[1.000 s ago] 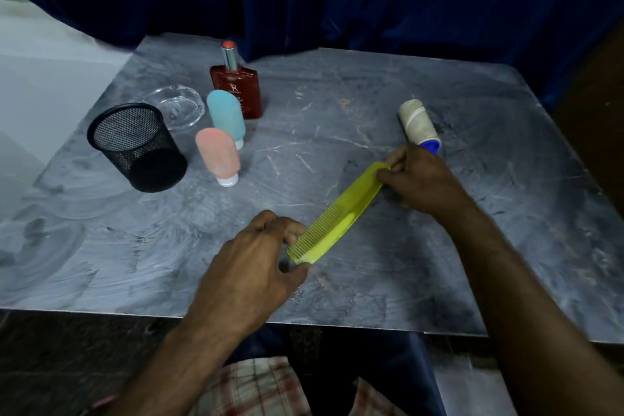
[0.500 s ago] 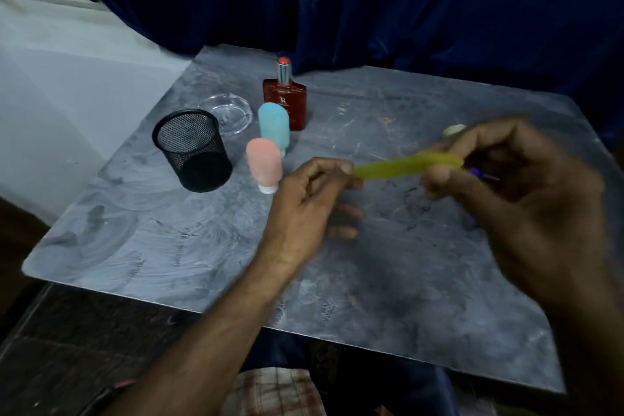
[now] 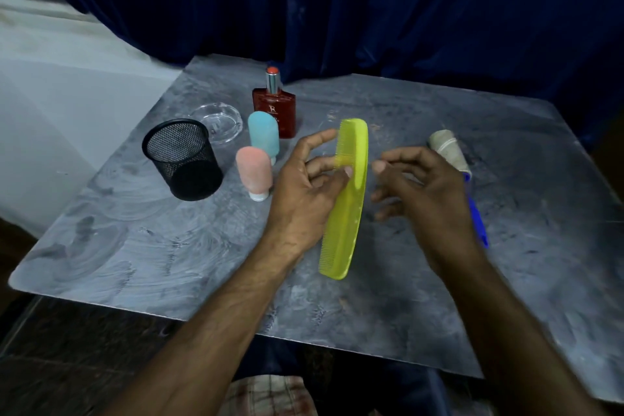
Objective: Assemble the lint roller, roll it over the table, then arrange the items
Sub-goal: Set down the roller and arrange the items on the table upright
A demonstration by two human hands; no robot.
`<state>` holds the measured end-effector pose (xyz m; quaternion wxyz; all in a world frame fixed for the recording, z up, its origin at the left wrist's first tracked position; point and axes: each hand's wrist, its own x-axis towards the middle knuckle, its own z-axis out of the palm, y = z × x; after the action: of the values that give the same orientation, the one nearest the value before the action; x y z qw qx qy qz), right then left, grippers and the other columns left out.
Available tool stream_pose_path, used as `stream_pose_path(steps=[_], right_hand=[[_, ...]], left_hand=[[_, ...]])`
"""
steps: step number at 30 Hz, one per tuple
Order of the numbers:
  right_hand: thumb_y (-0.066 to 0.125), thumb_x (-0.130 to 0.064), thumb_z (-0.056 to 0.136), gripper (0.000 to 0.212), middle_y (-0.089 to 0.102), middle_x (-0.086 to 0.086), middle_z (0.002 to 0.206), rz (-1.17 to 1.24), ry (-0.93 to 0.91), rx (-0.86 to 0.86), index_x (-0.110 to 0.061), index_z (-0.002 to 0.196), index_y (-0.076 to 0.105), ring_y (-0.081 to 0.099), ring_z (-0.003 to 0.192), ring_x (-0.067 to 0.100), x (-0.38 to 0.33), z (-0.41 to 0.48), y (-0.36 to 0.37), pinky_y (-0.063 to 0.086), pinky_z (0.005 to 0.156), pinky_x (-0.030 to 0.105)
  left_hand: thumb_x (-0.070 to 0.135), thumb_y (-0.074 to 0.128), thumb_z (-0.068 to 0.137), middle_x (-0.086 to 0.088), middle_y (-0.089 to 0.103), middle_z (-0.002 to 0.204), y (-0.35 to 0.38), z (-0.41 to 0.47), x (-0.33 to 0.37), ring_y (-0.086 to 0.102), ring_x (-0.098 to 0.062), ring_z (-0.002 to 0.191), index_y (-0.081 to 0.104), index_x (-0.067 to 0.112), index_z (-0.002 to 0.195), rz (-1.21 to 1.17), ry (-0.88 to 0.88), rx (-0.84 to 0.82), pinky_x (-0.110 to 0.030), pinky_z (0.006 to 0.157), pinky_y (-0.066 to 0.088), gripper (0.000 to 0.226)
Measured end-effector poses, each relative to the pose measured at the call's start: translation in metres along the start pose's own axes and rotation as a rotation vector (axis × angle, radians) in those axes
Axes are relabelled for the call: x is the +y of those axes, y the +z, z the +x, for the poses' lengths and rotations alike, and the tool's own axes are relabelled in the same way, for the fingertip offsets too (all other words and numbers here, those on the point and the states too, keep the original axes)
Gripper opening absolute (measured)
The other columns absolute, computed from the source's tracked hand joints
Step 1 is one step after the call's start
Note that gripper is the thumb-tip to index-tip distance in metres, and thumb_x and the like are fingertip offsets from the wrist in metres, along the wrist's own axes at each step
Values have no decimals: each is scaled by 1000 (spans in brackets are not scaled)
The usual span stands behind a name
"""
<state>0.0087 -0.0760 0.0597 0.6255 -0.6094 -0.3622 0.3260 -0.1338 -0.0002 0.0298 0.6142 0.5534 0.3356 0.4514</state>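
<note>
A: What's the left hand (image 3: 304,192) doing?

B: It's sitting centre frame, above the table (image 3: 135,246), gripping the yellow comb (image 3: 347,199). Thumb and a finger are pinching the comb approx. a third down from its top end, teeth side facing the hand. Index finger is sticking out loose toward the comb's top; not a full fist, just a light pinch.

A: And the comb itself?

B: It's standing nearly upright in the air, top end leaning a bit to the upper right, bottom end hanging free w/ nothing under it but table.

A: Right hand (image 3: 422,186)?

B: It's hovering just right of the comb, half open, fingers curled, thumb pointing at the comb's spine. Looks like a small gap btwn thumb and comb, so it's holding nothing.

A: Where's the lint roller (image 3: 456,162)?

B: It's lying on the table at right of centre, partly behind the right hand. Pale roll end is pointing to the upper left, blue handle is running down toward the lower right.

A: Other stuff?

B: All at upper left of the table: black mesh cup (image 3: 182,159) standing upright, clear glass dish (image 3: 219,121) behind it, pink bottle (image 3: 254,172) and blue bottle (image 3: 264,133) standing cap-down just beside each other, red perfume bottle (image 3: 275,108) right behind the blue one. Dark blue curtain (image 3: 371,10) is hanging across the top.
</note>
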Motion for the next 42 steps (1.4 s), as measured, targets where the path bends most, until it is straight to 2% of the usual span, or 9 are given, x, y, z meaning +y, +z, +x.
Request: stream_pose_path(steps=[5, 8, 12, 14, 16, 21, 25, 30, 42], right_hand=[[78, -6, 90, 21, 78, 10, 79, 21, 66, -67, -4, 106, 64, 69, 58, 19, 23, 40, 24, 55, 48, 30], [79, -2, 87, 26, 76, 14, 78, 6, 106, -59, -1, 109, 64, 68, 59, 25, 32, 62, 39, 54, 50, 30], [79, -2, 88, 25, 73, 28, 90, -82, 183, -57, -7, 104, 60, 66, 69, 34, 43, 93, 61, 58, 63, 45], [79, -3, 89, 27, 70, 29, 91, -140, 227, -80, -8, 105, 58, 66, 62, 30, 48, 106, 69, 59, 59, 42], [78, -4, 90, 27, 70, 28, 90, -195, 262, -114, -8, 107, 58, 65, 62, 28, 53, 118, 76, 59, 57, 38], [77, -4, 90, 25, 70, 20, 83, -333, 277, -127, -7, 109, 61, 62, 49, 22, 63, 140, 85, 60, 53, 37], [77, -7, 90, 20, 71, 14, 76, -485, 216, -124, -15, 97, 61, 66, 43, 19, 66, 152, 88, 66, 61, 51], [68, -23, 89, 15, 73, 14, 96, -922, 20, -211, -20, 100, 57, 76, 78, 36, 63, 158, 93, 65, 74, 51], [66, -32, 92, 18, 70, 9, 101, -1130, -115, -225, -23, 104, 57, 69, 89, 33, 68, 154, 91, 60, 80, 43]], left_hand=[[1, 72, 99, -13, 82, 106, -5, -2, -9, 76, -45, 95, 55, 19, 144, 78, -24, 20, -44, 84, 64, 52], [16, 80, 95, -1, 82, 100, -17, -7, -17, 77, -31, 92, 56, 26, 143, 279, -40, 71, -42, 85, 63, 54], [41, 80, 87, 10, 75, 87, -34, -21, -22, 70, -1, 80, 50, 38, 141, 613, -37, 26, -20, 68, 53, 62], [55, 72, 82, 11, 74, 90, -40, -26, -21, 69, -3, 81, 46, 39, 142, 758, -49, -13, -30, 74, 56, 67], [60, 66, 81, 6, 75, 104, -44, -28, -18, 73, -21, 94, 43, 39, 144, 896, -54, -39, -41, 83, 59, 70], [58, 61, 94, -1, 71, 120, -49, -30, -12, 71, -36, 103, 42, 36, 147, 1148, 4, -33, -46, 83, 58, 60], [54, 52, 103, -2, 67, 130, -53, -31, -15, 70, -37, 108, 39, 33, 150, 1248, -2, -63, -50, 88, 59, 53], [54, 44, 108, -1, 60, 140, -53, -32, -18, 71, -36, 106, 35, 33, 155, 1345, 6, -64, -47, 86, 60, 52], [55, 43, 106, 3, 68, 114, -47, -36, -30, 74, -28, 92, 43, 29, 148, 1492, 33, -54, -33, 63, 39, 49]])
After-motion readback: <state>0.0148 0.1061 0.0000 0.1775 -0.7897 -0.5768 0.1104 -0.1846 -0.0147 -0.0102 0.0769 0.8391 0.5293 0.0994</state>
